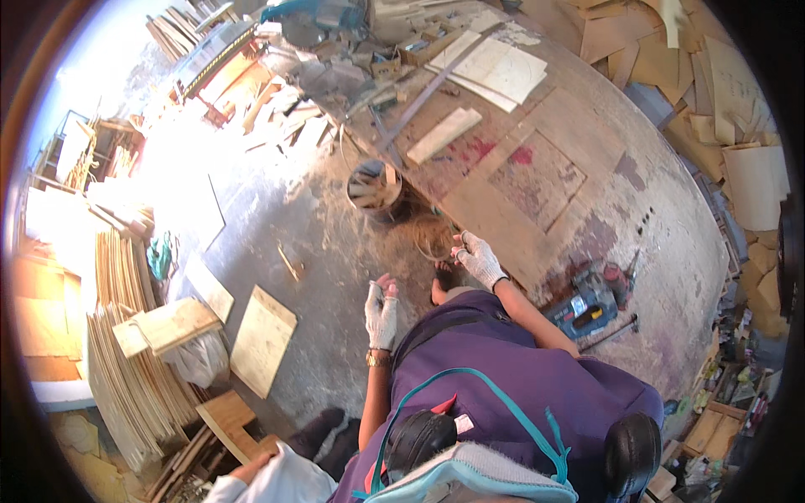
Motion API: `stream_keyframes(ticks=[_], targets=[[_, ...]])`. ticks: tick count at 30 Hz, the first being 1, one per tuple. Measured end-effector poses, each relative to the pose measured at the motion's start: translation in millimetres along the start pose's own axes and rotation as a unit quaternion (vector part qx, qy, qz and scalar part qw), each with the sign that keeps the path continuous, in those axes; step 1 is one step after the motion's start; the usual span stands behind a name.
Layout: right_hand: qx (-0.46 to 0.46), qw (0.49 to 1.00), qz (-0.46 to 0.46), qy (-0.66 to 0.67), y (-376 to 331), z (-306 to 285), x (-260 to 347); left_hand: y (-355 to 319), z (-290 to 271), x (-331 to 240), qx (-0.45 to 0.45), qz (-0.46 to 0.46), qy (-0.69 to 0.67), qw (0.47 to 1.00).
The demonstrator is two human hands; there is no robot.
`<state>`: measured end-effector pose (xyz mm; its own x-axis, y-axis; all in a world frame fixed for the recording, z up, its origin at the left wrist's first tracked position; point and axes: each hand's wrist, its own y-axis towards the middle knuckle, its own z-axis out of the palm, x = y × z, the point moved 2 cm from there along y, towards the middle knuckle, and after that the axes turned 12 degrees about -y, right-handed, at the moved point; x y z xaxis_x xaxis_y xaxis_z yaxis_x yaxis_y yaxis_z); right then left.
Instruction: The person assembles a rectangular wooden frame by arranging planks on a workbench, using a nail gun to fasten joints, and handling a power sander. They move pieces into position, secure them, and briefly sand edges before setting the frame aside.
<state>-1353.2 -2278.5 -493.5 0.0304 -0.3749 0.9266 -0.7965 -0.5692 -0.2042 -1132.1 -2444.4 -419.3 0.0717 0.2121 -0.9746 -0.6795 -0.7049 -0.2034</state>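
My right hand [480,258], in a white fingerless work glove, rests with fingers spread on the near edge of the big stained wooden workbench [537,180] and holds nothing. My left hand [381,308], gloved the same way with a gold watch at the wrist, hangs free over the concrete floor with loosely bent fingers and nothing in it. A thin coil of wire [432,239] lies just beyond my right hand, beside a dark round bucket [375,189] with wood scraps in it.
On the bench lie a blue-grey power tool [587,302], a thin rod [608,333], a pale plank [444,134] and a long metal straightedge [428,92]. Plywood sheets [262,339] lie on the floor and stacked boards [126,352] stand at left. Another person's white sleeve [281,478] shows at the bottom.
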Motion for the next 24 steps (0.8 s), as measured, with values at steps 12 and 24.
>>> stream_keyframes(ticks=[12,24], targets=[[-0.007,0.994,-0.022,-0.109,152,-28,111,193,55,-59,0.109,-0.009,-0.013,0.994],[0.052,0.977,0.197,-0.064,68,6,16,336,102,-64,0.448,-0.102,0.183,0.869]])
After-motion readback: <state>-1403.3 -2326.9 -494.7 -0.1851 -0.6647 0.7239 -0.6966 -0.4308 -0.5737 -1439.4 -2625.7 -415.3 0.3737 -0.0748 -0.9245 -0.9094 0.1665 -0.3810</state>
